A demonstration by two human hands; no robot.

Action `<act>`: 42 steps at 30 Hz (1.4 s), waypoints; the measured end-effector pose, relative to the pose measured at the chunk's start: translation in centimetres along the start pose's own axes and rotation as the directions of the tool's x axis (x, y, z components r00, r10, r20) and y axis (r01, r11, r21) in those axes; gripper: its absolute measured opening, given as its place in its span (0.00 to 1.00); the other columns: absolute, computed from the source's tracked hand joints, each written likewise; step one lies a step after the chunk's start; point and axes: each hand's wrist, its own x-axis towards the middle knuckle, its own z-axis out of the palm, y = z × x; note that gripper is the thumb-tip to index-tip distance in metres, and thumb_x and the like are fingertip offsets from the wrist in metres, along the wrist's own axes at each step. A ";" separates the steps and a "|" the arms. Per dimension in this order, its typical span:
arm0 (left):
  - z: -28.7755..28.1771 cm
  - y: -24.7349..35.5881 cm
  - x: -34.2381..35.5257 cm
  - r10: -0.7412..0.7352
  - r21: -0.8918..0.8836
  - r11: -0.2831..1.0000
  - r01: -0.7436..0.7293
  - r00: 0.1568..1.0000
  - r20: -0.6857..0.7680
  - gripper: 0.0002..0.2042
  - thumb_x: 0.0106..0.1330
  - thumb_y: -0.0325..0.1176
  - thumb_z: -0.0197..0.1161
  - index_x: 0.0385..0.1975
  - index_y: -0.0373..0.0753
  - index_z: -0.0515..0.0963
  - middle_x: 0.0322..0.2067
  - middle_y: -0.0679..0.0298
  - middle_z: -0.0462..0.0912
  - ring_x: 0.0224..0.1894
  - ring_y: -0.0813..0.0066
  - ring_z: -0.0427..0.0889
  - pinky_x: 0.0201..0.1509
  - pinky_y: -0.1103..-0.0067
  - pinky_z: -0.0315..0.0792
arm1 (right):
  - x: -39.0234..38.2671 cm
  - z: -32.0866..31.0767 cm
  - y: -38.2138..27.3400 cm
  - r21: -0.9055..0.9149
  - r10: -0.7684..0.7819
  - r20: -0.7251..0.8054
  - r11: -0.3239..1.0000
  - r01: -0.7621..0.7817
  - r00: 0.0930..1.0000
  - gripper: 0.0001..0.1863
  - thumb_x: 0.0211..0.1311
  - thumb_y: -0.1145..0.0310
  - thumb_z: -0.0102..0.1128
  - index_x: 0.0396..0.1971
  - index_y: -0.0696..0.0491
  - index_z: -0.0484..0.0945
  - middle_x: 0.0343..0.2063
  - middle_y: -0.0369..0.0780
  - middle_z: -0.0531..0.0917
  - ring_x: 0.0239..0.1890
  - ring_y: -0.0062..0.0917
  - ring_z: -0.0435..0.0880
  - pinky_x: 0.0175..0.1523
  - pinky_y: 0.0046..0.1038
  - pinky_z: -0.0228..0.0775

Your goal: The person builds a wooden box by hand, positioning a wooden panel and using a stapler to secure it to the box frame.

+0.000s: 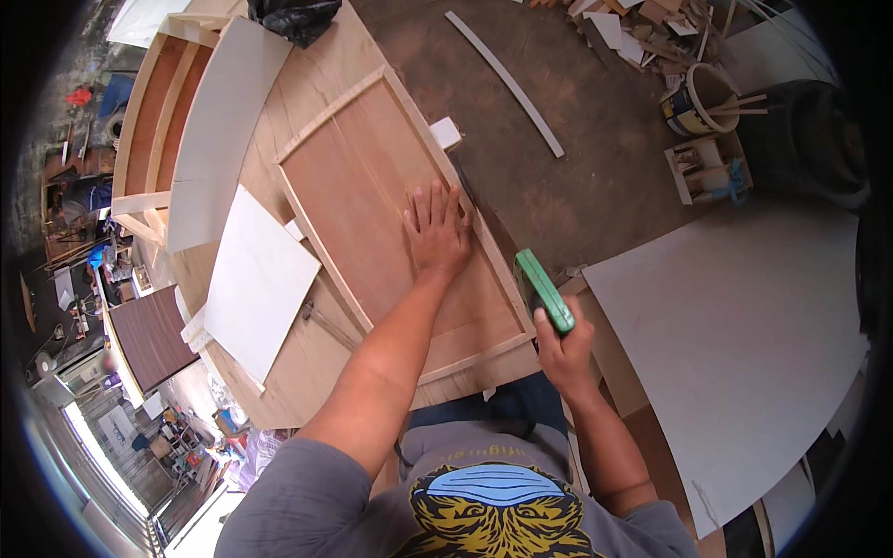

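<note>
The framed plywood panel (377, 219) lies on the counter (339, 51), along its right edge, with the near end close to the counter's near edge. The person's left grip (439, 237) is open: palm down, fingers spread on the plywood beside the right-hand rail (484, 256), holding nothing. The right grip (565, 349) is closed around a green hand tool (544, 288), possibly a stapler or nailer, just off the counter's right edge. Whether the tool touches the rail cannot be told.

The step in hand looks like working along that rail, one palm steadying the panel while the tool is brought to its outer side. The next move would call for firm downward pressure from the left, fingers clear of the rail, and the tool set square to the wood before it is worked.

Toward the counter's left edge lie a white sheet (260, 284) and, between it and the panel, what looks like a hammer (330, 327).
</note>
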 end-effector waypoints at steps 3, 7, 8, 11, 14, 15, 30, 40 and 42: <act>-0.2 0.1 0.1 -0.006 0.037 0.999 0.006 1.000 0.001 0.32 0.77 0.53 0.49 0.80 0.59 0.55 0.82 0.64 0.50 0.83 0.48 0.46 0.79 0.41 0.45 | 0.8 0.8 0.4 0.070 0.054 0.006 0.996 -0.054 0.999 0.08 0.71 0.71 0.65 0.37 0.58 0.76 0.18 0.37 0.76 0.22 0.16 0.75 0.29 0.26 0.67; 0.0 0.4 0.0 0.003 0.003 1.000 -0.003 1.000 -0.025 0.32 0.77 0.53 0.49 0.81 0.59 0.55 0.82 0.65 0.50 0.83 0.49 0.46 0.78 0.41 0.44 | 0.9 1.2 0.6 0.093 0.076 0.013 0.993 -0.077 0.997 0.08 0.72 0.70 0.64 0.37 0.58 0.76 0.18 0.36 0.76 0.22 0.14 0.74 0.29 0.25 0.67; -0.1 0.5 0.0 0.003 -0.012 1.000 -0.003 1.000 -0.028 0.32 0.78 0.53 0.49 0.81 0.59 0.55 0.82 0.65 0.50 0.83 0.49 0.46 0.79 0.41 0.44 | 1.1 1.4 0.6 0.092 0.080 0.016 0.992 -0.081 0.997 0.08 0.72 0.70 0.64 0.37 0.58 0.76 0.18 0.36 0.76 0.22 0.14 0.74 0.29 0.25 0.67; 0.2 0.1 0.1 -0.005 -0.013 1.000 0.005 1.000 -0.016 0.32 0.78 0.53 0.48 0.81 0.59 0.55 0.82 0.64 0.49 0.83 0.49 0.45 0.79 0.41 0.43 | 1.8 2.0 0.2 0.140 0.095 0.007 0.986 -0.095 0.995 0.08 0.72 0.70 0.64 0.37 0.58 0.76 0.19 0.35 0.76 0.23 0.13 0.73 0.29 0.25 0.66; 0.1 0.1 0.0 -0.002 -0.023 1.000 0.002 1.000 -0.012 0.32 0.78 0.53 0.48 0.81 0.59 0.55 0.82 0.64 0.49 0.83 0.49 0.45 0.79 0.41 0.42 | 1.5 2.0 1.1 0.171 0.127 -0.002 0.977 -0.125 0.992 0.08 0.72 0.69 0.64 0.37 0.58 0.76 0.19 0.35 0.75 0.24 0.13 0.72 0.30 0.25 0.66; 0.0 0.2 0.1 -0.003 -0.023 1.000 0.003 1.000 -0.008 0.32 0.78 0.53 0.48 0.81 0.59 0.55 0.82 0.64 0.49 0.83 0.49 0.45 0.79 0.41 0.42 | 1.6 2.0 1.2 0.146 0.112 0.007 0.983 -0.112 0.994 0.08 0.72 0.69 0.64 0.37 0.58 0.77 0.19 0.34 0.75 0.24 0.13 0.73 0.30 0.25 0.66; -0.1 0.1 0.0 0.006 -0.017 1.000 -0.005 1.000 0.016 0.32 0.78 0.52 0.48 0.81 0.58 0.55 0.82 0.63 0.49 0.83 0.48 0.44 0.79 0.42 0.42 | 2.1 1.8 1.6 0.094 0.037 0.045 0.995 -0.041 0.998 0.08 0.72 0.70 0.64 0.37 0.58 0.76 0.19 0.34 0.75 0.25 0.13 0.73 0.30 0.25 0.67; -0.7 0.4 0.1 -0.006 -0.049 0.999 0.008 0.999 0.045 0.32 0.78 0.50 0.50 0.81 0.58 0.54 0.82 0.64 0.47 0.83 0.47 0.44 0.80 0.42 0.40 | 4.2 3.2 0.9 0.104 0.054 0.057 0.993 -0.059 0.997 0.08 0.71 0.71 0.65 0.35 0.58 0.75 0.17 0.35 0.73 0.22 0.12 0.71 0.28 0.24 0.65; -0.7 0.3 0.1 -0.017 -0.050 0.999 0.020 0.998 0.056 0.32 0.78 0.51 0.50 0.81 0.59 0.54 0.82 0.64 0.47 0.83 0.47 0.44 0.80 0.43 0.40 | 3.6 3.1 0.9 0.088 0.073 0.062 0.993 -0.078 0.995 0.09 0.72 0.71 0.65 0.34 0.57 0.74 0.17 0.35 0.73 0.22 0.12 0.71 0.28 0.24 0.65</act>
